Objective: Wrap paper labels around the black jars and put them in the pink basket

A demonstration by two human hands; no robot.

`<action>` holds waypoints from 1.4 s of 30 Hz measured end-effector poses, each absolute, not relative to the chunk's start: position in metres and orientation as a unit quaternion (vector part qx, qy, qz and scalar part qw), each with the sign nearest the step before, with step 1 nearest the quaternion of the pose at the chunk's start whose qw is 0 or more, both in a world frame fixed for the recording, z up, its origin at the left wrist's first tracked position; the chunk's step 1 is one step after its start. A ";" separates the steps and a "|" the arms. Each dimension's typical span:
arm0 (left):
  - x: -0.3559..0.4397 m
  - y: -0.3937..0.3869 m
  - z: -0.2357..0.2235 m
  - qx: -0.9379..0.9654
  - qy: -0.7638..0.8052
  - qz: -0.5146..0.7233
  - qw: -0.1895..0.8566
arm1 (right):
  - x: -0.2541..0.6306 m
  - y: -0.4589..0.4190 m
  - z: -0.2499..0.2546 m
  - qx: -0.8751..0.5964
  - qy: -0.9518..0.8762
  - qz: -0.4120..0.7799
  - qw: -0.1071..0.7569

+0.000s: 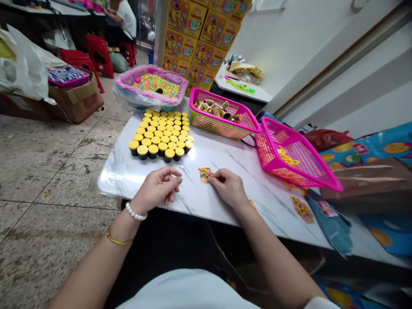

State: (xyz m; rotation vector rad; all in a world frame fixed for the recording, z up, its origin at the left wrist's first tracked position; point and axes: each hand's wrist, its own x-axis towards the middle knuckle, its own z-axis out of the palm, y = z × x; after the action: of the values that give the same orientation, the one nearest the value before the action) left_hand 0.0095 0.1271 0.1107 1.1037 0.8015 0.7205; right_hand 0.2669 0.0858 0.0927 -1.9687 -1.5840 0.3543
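My right hand (pixel 227 184) pinches the edge of a small yellow printed label (pixel 204 174) at the middle of the marbled white table (pixel 128 180). Whether the label is lifted or lying flat I cannot tell. Just left of it, my left hand (pixel 161 184) hovers near the table's front edge, fingers loosely bent and apart, holding nothing. Beyond that hand several small black tubs with yellow lids (pixel 161 136) stand upright in close rows. More printed labels (pixel 301 209) lie to the right of my right forearm.
Behind the tubs sits a plastic-lined basin of colourful beads (pixel 157 88). One pink basket (pixel 225 113) holds wrapped black tubs; another pink basket (pixel 299 150) holds yellow rings (pixel 287 156). Stacked yellow cartons (pixel 199 43) rise behind. A person (pixel 125 19) sits at the far left.
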 end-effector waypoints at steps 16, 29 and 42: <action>0.018 0.113 0.113 0.497 0.432 0.384 0.648 | 0.253 0.083 0.103 -0.656 -0.648 0.047 0.383; -0.002 0.090 0.123 0.534 0.379 0.303 0.692 | 0.177 0.059 0.127 -0.516 -0.490 0.553 0.434; 0.000 0.045 0.124 0.504 0.483 0.506 0.506 | 0.142 0.057 0.112 -0.587 -0.496 0.415 0.487</action>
State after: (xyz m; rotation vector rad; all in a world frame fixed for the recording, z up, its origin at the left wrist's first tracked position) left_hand 0.0003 0.0450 0.1241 1.2151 1.1643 1.2213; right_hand 0.1424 0.0567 0.1123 -1.4278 -1.2070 1.0101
